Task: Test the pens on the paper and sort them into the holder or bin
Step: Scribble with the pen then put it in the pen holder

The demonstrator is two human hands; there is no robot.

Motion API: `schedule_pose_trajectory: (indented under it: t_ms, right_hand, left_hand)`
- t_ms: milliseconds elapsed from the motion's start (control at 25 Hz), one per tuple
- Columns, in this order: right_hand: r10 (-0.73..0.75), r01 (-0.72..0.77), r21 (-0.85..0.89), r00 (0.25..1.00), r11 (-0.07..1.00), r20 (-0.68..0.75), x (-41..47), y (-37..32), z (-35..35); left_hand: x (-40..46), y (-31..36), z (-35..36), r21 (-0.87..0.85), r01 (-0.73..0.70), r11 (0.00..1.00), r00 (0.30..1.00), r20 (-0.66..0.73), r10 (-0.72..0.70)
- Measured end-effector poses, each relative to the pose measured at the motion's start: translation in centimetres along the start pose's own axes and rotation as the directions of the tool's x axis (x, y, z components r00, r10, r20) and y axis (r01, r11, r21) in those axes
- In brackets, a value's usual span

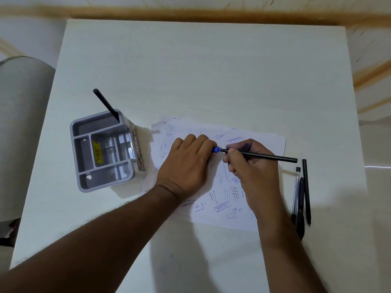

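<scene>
A white paper (266, 142) covered in blue scribbles lies in the middle of the white table. My right hand (254, 166) grips a slim black pen (270, 156) that lies level above the paper, its back end pointing right. My left hand (188, 163) holds the blue cap (215, 149) at the pen's tip end, fingers curled round it. A grey desk holder (105, 153) with several compartments stands left of the paper, and one black pen (105, 104) leans out of its back slot. Three more pens (301, 195) lie on the table right of the paper.
The white table (201, 70) stretches back toward a wall with a wooden strip. A grey rounded bin (19, 123) stands on the floor beside the table's left edge. A yellow label (97, 154) shows inside the holder.
</scene>
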State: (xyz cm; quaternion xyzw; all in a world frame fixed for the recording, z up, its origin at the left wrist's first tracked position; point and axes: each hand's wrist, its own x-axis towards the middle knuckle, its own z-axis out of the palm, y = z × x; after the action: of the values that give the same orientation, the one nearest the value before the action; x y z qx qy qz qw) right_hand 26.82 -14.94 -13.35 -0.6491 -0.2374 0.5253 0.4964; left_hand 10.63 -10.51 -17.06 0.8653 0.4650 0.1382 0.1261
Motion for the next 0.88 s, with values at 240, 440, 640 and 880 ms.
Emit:
schedule_pose_trajectory:
  t_ms: [240, 440, 640, 880]
  right_hand:
    - [-0.040, 0.066, -0.247, 0.993, 0.967, 0.111, 0.5, -0.5, -0.1]
    - [-0.139, 0.154, -0.334, 0.988, 0.930, 0.070, 0.2, 0.0, 1.0]
    - [-0.146, 0.166, -0.340, 0.986, 0.925, 0.083, 0.7, 0.7, 1.7]
    - [-0.268, 0.242, -0.252, 0.961, 0.937, -0.074, 0.1, -2.6, 0.8]
  left_hand:
    - [-0.1, -0.3, 0.2, 0.038, -0.051, 0.998, 0.999, 0.003, 0.051]
    - [-0.1, -0.5, 0.1, -0.040, -0.036, 0.999, 0.999, -0.004, 0.036]
    - [0.0, -0.3, 0.1, -0.043, 0.001, 0.999, 1.000, 0.003, -0.001]
    - [0.1, 0.4, -0.5, -0.162, 0.104, 0.981, 0.994, -0.002, -0.106]
